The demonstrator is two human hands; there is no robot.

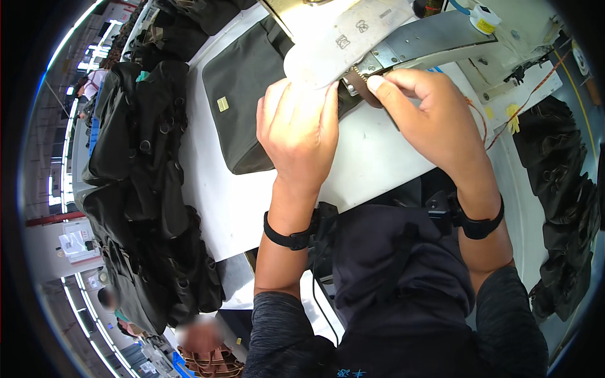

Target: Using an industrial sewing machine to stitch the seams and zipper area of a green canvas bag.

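My right hand [428,116] pinches a narrow brown strip [364,88] between thumb and forefinger, beside the metal plate of a sewing machine. A row of small gold-coloured teeth, like a zipper's, shows at the strip's upper edge. My left hand [299,129] is closed, its fingers curled down close under the machine's white head [353,38]; its fingertips and whatever they grip are hidden. Under and left of that hand lies a dark bag [242,107] with a small gold-coloured label [222,104].
The machine's grey metal bed [435,44] stretches to the upper right, near a small white bottle [484,20] with a yellow label. Dark bags [142,164] are piled along the left of the white table [365,154]. More dark pieces [554,170] hang at the right.
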